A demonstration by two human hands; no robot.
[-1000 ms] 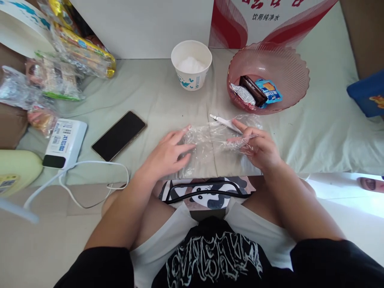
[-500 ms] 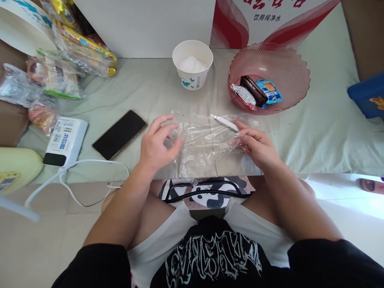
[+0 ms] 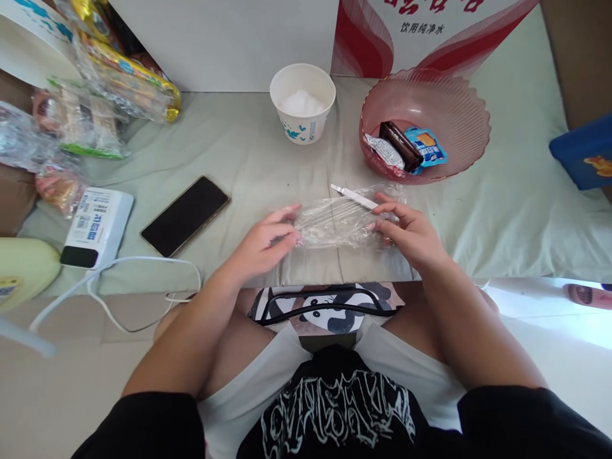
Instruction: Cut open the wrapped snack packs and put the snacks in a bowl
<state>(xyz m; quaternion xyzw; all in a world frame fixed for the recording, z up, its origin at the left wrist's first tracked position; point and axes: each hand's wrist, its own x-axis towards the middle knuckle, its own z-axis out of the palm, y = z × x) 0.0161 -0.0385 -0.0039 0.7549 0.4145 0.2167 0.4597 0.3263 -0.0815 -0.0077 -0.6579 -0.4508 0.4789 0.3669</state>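
Plastic film [image 3: 329, 226], crumpled — left hand [image 3: 268, 244] at left end, fingers loosely curled, grip unclear; right hand [image 3: 407, 234] at right end, fingers parted, hold on white tool [image 3: 357, 198] unclear.

Lane open forward of left hand [image 3: 268, 245], between smartphone [image 3: 185, 217] and paper cup [image 3: 299, 129]; scalloped bowl [image 3: 459, 131] blocks right, carton [image 3: 229, 44] walls off back.

Plastic film [image 3: 329, 224] looks glossy and crinkled; the cloth [image 3: 253, 156], matt and wrinkled; the bowl [image 3: 461, 127], shiny and ribbed; the paper cup [image 3: 306, 129], smooth.
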